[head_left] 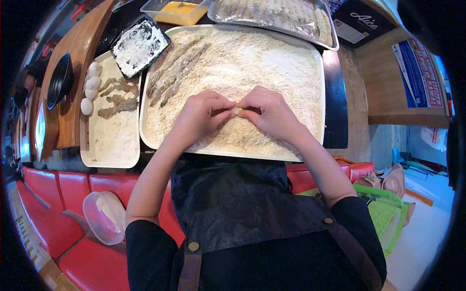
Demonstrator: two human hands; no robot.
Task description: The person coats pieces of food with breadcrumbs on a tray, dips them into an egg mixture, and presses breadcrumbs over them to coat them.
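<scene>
A large white tray [320, 97] holds a wide bed of pale crumbs [242, 53]. Over its near half, my left hand [206, 111] and my right hand [267, 109] meet at the fingertips, each in a pinch. Between them is a small crumb-covered piece whose shape is mostly hidden; I cannot make out what it is. Several long crumb-coated shrimp [177, 65] lie side by side at the tray's upper left. More shrimp, bare and greyish [116, 104], rest in a narrower cream tray [110, 157] on the left.
A black dish of white powder [138, 46] overlaps both trays' edges. Eggs [90, 89] line the left tray's side. Behind stand a tub of orange liquid [179, 12] and a plastic-covered tray of coated pieces [276, 17]. A black bowl [59, 81] is far left, a dark box [361, 22] back right.
</scene>
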